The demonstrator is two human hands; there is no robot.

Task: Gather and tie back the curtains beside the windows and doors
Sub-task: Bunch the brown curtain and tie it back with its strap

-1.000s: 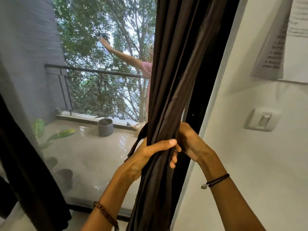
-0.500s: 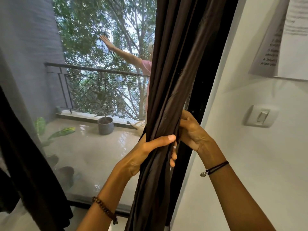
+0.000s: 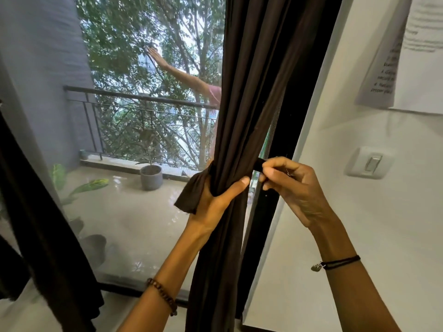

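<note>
A dark brown curtain (image 3: pixel 249 92) hangs gathered into a bunch against the black door frame (image 3: pixel 294 121). My left hand (image 3: pixel 215 202) grips the bunch from the left, thumb across its front, with a loose end of the brown tie-back (image 3: pixel 189 195) hanging over it. On the right of the curtain, my right hand (image 3: pixel 292 185) pinches the other dark end of the tie-back (image 3: pixel 259 165) between thumb and fingers. The band's path behind the curtain is hidden.
A white wall (image 3: pixel 359 224) with a light switch (image 3: pixel 370 162) and taped papers (image 3: pixel 412 56) stands to the right. Another dark curtain (image 3: pixel 36 212) hangs at the left. Through the glass are a balcony railing (image 3: pixel 134 97), a grey pot (image 3: pixel 151 177) and a person's outstretched arm (image 3: pixel 182 74).
My right hand came out from behind the curtain and now pinches a tie-back end at its right side. The left hand kept its grip, and a tie-back end now drapes over it.
</note>
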